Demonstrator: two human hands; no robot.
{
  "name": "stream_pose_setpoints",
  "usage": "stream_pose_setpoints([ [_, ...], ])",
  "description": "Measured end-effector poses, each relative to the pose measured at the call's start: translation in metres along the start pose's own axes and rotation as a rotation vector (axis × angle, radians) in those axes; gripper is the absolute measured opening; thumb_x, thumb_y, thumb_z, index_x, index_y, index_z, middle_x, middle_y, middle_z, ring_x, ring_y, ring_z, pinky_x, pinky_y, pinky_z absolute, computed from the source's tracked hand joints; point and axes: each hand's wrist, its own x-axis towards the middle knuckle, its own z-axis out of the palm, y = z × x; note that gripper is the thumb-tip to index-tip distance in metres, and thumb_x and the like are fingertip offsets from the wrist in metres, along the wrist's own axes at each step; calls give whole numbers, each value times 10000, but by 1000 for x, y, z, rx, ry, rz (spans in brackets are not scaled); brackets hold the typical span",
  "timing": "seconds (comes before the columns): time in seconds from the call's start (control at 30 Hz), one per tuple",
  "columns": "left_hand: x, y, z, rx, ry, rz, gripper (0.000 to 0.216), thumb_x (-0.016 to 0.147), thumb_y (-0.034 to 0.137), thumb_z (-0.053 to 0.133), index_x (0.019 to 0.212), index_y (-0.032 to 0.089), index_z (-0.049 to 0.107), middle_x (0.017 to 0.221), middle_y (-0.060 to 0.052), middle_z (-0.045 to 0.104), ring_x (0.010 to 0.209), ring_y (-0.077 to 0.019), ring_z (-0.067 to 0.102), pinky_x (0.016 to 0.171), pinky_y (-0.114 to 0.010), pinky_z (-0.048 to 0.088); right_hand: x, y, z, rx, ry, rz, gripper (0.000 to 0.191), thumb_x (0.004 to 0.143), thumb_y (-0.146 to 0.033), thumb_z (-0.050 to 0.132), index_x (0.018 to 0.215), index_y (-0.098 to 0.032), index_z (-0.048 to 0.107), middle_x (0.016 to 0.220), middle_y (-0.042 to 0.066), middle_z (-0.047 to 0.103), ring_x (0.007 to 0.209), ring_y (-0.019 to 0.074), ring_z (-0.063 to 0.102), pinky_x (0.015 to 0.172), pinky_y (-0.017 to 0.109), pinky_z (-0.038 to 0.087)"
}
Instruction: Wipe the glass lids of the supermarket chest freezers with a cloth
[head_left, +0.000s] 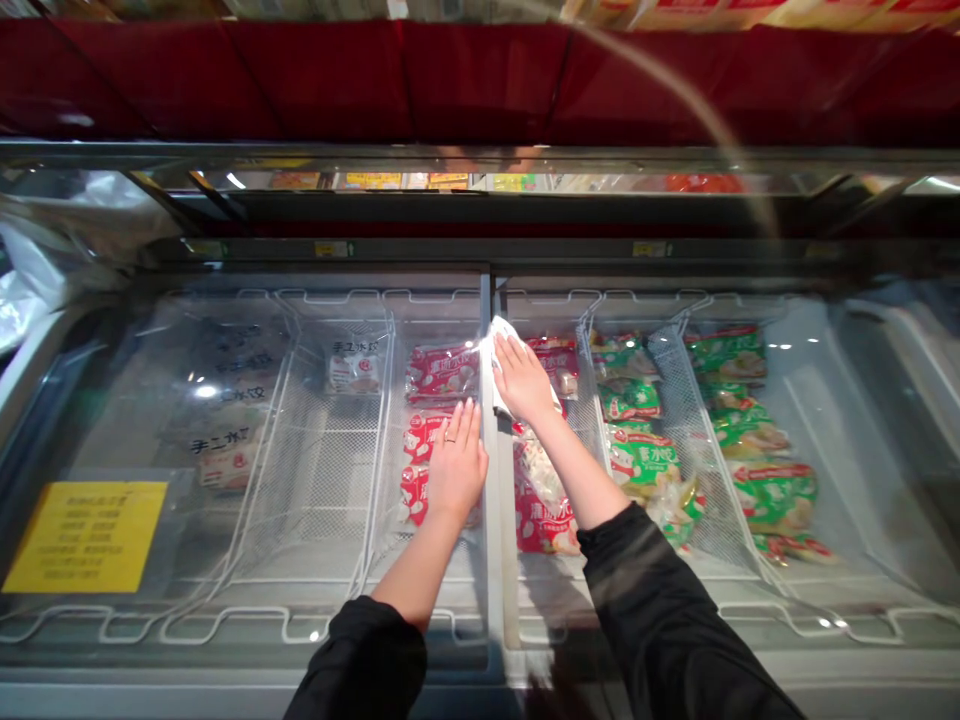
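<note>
A white cloth (504, 328) lies against the glass by the freezer's middle divider, held under my right hand (523, 380), whose fingers press it down. Its corners stick out past the fingers and below the palm. My left hand (456, 462), with a ring on one finger, rests flat and empty on the left glass lid (322, 560), just left of the divider frame (491, 480). Its fingers are stretched out and point away from me. Below the glass, under both hands, are red bags of frozen dumplings (442, 372).
White wire baskets (337, 450) divide the freezer. Green dumpling bags (645, 455) lie on the right, white-labelled packs (225, 465) on the left. A yellow notice (86, 537) is at the lower left. Clear plastic sheeting (82, 225) lies at the far left; a red-fronted shelf (480, 85) overhangs the back.
</note>
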Motion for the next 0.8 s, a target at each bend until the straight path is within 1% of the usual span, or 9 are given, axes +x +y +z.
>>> stream_pose_setpoints([
  [0.1,0,0,0,-5,8,4,628,774,160,312,1292,264,-27,1320,50,125,1208,-151,74,1026,-388,172,-26,5,-6,10,-46,-122,465,813,-251,264,1274,-208,217,1323,-14,202,1211,133,151,1000,334,172],
  [0.17,0,0,1,-1,10,4,642,771,165,313,1284,272,-59,1319,58,124,1207,-146,71,1023,-390,185,-30,11,-6,3,-46,-105,462,812,-246,257,1272,-218,224,1322,-19,206,1211,125,154,1001,318,179],
  [0.33,1,0,1,29,16,-2,661,764,170,311,1273,262,-101,1319,64,111,1206,-134,63,1021,-376,212,10,7,5,-14,53,142,487,811,-228,232,1283,-116,183,1305,86,243,1196,206,201,934,430,247],
  [0.4,1,0,1,40,18,-5,676,761,171,318,1267,266,-120,1315,70,121,1205,-132,68,1019,-382,221,26,1,8,5,75,139,485,813,-225,239,1278,-95,194,1306,103,233,1190,217,213,925,435,255],
  [0.47,0,0,0,45,19,-10,680,759,171,321,1267,268,-120,1311,77,133,1204,-128,69,1017,-381,231,27,0,8,26,68,69,468,815,-227,251,1269,-115,231,1313,77,223,1196,194,201,954,401,230],
  [0.57,0,0,0,31,20,-15,676,759,166,323,1274,276,-101,1306,82,153,1203,-124,73,1019,-377,229,6,10,5,47,3,-93,455,811,-230,276,1262,-179,257,1315,8,231,1208,139,166,999,330,175],
  [0.63,0,-1,0,11,14,-14,668,761,166,326,1282,280,-75,1307,76,156,1205,-127,76,1022,-382,217,-11,19,2,48,-37,-150,461,808,-231,280,1267,-208,243,1318,-22,220,1211,119,152,1011,310,153],
  [0.7,1,-1,0,-5,-3,-11,632,767,167,325,1297,267,-5,1313,63,147,1209,-135,70,1025,-383,200,-18,25,0,38,-39,-93,463,812,-233,263,1272,-210,222,1324,-26,205,1213,123,142,1007,327,157],
  [0.8,0,0,0,-19,-33,-5,544,783,165,310,1298,211,139,1324,35,126,1215,-148,56,1033,-371,160,-6,22,2,25,-7,74,471,821,-228,223,1282,-143,182,1326,26,201,1216,171,132,970,406,186],
])
